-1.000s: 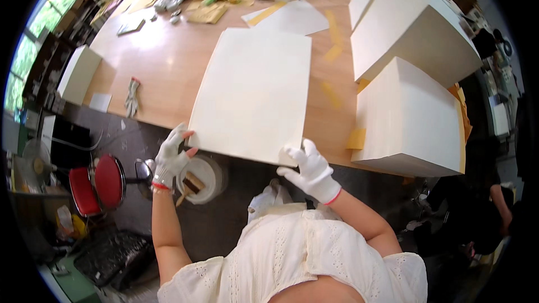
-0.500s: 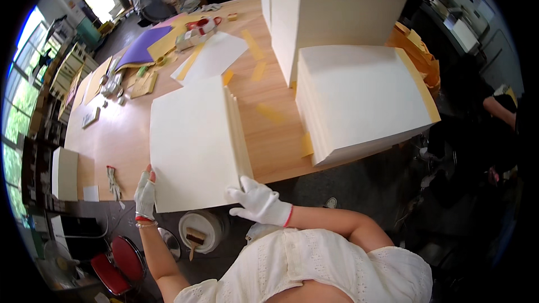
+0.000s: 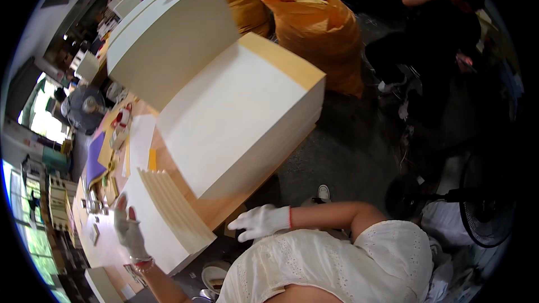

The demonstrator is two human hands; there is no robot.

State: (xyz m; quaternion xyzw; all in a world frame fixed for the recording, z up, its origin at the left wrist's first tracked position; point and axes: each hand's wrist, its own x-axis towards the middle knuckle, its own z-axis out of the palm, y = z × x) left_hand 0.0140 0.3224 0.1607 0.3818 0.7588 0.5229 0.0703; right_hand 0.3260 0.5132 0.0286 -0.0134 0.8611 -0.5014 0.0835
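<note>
My left hand (image 3: 129, 229), in a white glove with bare fingertips, is raised at the left side of a stack of white sheets (image 3: 151, 230). Its fingers are stretched out and hold nothing; whether it touches the stack I cannot tell. My right hand (image 3: 261, 223), also in a white glove, hovers in front of my body off the table's edge. Its fingers point left, apart from one another, with nothing in them. Ridged, layered edges show along the near stack's right side. Beyond it lies a larger white stack (image 3: 236, 118) with a yellow strip (image 3: 281, 59) along its far edge.
A tall pale stack (image 3: 174, 39) rises behind the larger one. Orange sacks (image 3: 320, 33) stand on the floor beyond. A person in dark clothes (image 3: 432, 39) sits at the right, near a black fan (image 3: 485, 202). A white bucket (image 3: 215, 276) is below the table edge.
My view has swung to the right, toward the larger stack and the sacks. My right hand has come away from the near stack's corner; my left hand has risen beside its left edge.
</note>
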